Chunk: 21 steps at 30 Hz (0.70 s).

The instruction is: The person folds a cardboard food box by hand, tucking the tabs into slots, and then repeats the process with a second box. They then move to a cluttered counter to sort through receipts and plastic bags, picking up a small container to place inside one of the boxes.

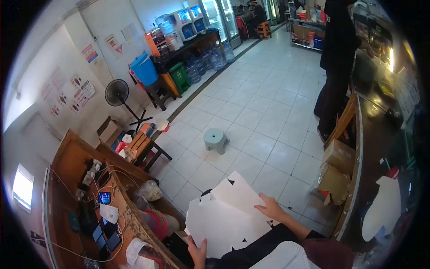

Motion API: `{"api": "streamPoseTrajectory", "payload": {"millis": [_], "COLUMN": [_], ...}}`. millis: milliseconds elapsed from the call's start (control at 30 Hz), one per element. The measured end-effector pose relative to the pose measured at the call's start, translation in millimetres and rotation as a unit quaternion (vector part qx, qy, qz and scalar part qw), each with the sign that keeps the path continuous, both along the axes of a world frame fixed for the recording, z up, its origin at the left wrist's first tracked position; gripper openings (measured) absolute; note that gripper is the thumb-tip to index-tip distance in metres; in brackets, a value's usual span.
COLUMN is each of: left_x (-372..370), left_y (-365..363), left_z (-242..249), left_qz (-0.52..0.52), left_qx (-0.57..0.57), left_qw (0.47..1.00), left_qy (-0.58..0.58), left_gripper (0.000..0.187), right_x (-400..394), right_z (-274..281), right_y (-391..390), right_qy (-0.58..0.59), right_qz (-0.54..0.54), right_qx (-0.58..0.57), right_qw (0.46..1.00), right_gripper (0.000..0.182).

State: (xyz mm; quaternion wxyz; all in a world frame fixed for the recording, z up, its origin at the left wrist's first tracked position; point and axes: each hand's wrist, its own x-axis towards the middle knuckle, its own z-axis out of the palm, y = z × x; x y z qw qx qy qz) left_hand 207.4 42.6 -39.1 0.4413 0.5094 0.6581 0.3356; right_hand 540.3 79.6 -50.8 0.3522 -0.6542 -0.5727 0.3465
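White flat cardboard (228,219) with folded panels and small black triangular marks lies across my lap. My left hand (197,253) grips its lower left edge, thumb on top. At the right edge, my right hand (270,208) has its thumb over the upper panel and its other fingers curled by the edge, partly hidden. The upper panel tilts up along a crease. Below my right forearm shows another white surface (286,256), cut off by the frame's bottom.
A grey-green stool (217,140) stands on the tiled floor ahead. To my left, a wooden desk (130,219) bears phones and cables. On the right is a long counter (367,148) with a cardboard box (339,153) beside it; a person in dark clothes (337,58) stands there.
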Motion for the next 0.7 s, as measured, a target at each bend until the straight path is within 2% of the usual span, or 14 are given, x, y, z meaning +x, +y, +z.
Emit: {"api": "streamPoseTrajectory", "payload": {"millis": [33,67,100,167,200,267,367,433,500,533,600,633,667,700], "left_x": [-2.8,-7.9,-9.4,-2.2,6.9,28.7,60.2,77.4,72.6,69.5,63.8,64.1,62.7,56.8], "left_y": [2.0,3.1,8.7,27.3,37.2,50.7,65.4,72.6,84.0,90.9,100.8,103.9,105.7,105.7], "left_z": [-5.5,-13.9,-14.5,-4.7,5.2,29.3,50.7,54.7,46.8,42.6,37.8,36.1,36.1,40.1], "left_qz": [-0.003,0.065,0.128,0.079,0.038,-0.041,-0.121,-0.116,-0.13,-0.139,-0.16,-0.107,-0.05,-0.05], "left_qx": [0.006,0.017,0.025,0.02,0.009,-0.017,-0.042,0.134,0.17,0.199,0.2,0.158,0.11,0.099], "left_qw": [1.0,0.982,0.927,0.949,0.966,0.986,0.99,0.971,0.97,0.967,0.965,0.953,0.904,0.916], "left_qy": [0.0,-0.179,-0.351,-0.303,-0.257,-0.159,-0.055,-0.159,-0.116,-0.074,-0.052,-0.235,-0.41,-0.385], "left_gripper": [0.068,0.064,0.059,0.058,0.057,0.056,0.054,0.041,0.04,0.04,0.041,0.046,0.051,0.041], "right_x": [6.1,11.1,13.7,13.5,12.2,5.3,-21.6,-38.8,-53.8,-60.8,-76.0,-77.9,-76.8,-74.4], "right_z": [2.1,3.3,2.9,8.0,17.1,46.0,72.6,88.4,102.9,103.3,101.2,101.3,101.4,101.7], "right_y": [4.7,9.4,12.7,18.5,22.1,22.5,23.0,23.3,25.3,26.7,25.2,26.3,28.5,31.5], "right_qy": [0.026,0.052,0.054,0.124,0.125,0.122,0.117,0.112,0.169,0.17,0.263,0.266,0.27,0.274], "right_qz": [0.048,0.095,0.092,0.14,0.14,0.193,0.207,0.207,0.242,0.239,0.195,0.195,0.197,0.198], "right_qx": [0.015,0.032,0.04,0.036,0.044,-0.038,-0.009,0.022,0.076,0.082,0.075,0.079,0.05,0.02], "right_qw": [0.998,0.994,0.994,0.982,0.981,0.973,0.971,0.972,0.952,0.953,0.942,0.941,0.941,0.941], "right_gripper": [0.054,0.053,0.053,0.044,0.044,0.046,0.043,0.041,0.037,0.037,0.036,0.036,0.036,0.036]}}
